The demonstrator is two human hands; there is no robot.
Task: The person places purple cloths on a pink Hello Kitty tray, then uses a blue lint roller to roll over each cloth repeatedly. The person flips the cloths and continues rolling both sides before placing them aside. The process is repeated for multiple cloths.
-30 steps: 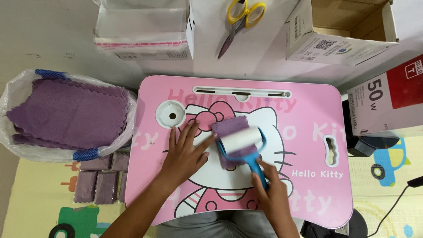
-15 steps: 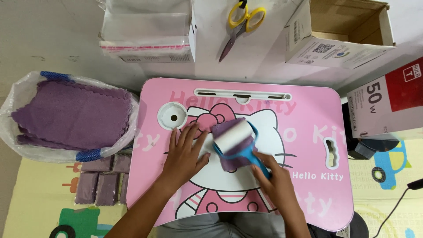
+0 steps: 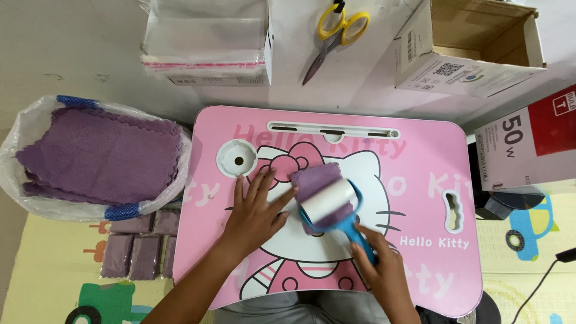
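A purple cloth [image 3: 313, 180] lies on the pink cartoon-print lap table [image 3: 420, 180] near its middle. My right hand [image 3: 382, 271] grips the blue handle of a lint roller [image 3: 330, 203], whose white roll rests on the cloth and is tilted. My left hand [image 3: 255, 213] lies flat on the table with fingers spread, its fingertips at the cloth's left edge.
A clear bag of purple cloths [image 3: 99, 156] sits left of the table, with folded purple cloths [image 3: 141, 246] below it. Behind are a stack of clear sleeves [image 3: 204, 39], yellow-handled scissors [image 3: 333, 33] and an open cardboard box [image 3: 474, 42]. A red-and-white box [image 3: 531, 141] stands right.
The roller has swung from lying across the cloth to a tilted angle and shifted slightly left. My left hand has stayed flat beside the cloth.
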